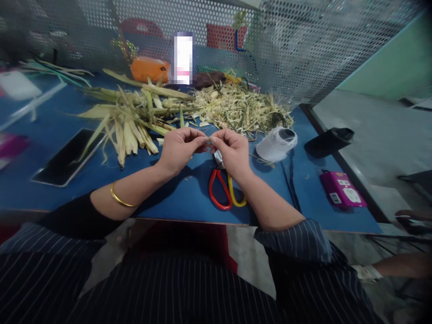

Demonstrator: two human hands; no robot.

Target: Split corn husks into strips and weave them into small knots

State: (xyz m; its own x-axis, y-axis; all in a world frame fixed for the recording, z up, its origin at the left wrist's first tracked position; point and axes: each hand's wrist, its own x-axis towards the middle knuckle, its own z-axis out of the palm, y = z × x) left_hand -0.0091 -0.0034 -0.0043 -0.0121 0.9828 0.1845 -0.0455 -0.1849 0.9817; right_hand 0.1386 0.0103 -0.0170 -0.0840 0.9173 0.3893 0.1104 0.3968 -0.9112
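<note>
My left hand (182, 148) and my right hand (232, 150) meet above the table, fingertips almost touching. Both are closed in a pinch, thumb against forefinger. What lies between the fingertips is too small to make out. Under my right hand are scissors with one red handle (212, 189) and one yellow handle; the hand hides part of them. Just beyond my left hand lie dry corn husks (130, 135). Past both hands spreads a heap of shredded husk scraps (236, 108). To the right of my right hand, a cone of white thread (272, 146) lies tilted.
A dark-screened phone (69, 157) lies at left on the blue table (189, 198). On the right are a black roll (327, 143), black strips (290, 184) and a purple box (343, 189). An orange packet (150, 69) sits before a perforated metal screen (283, 45). Another person's arm (401, 265) shows at far right.
</note>
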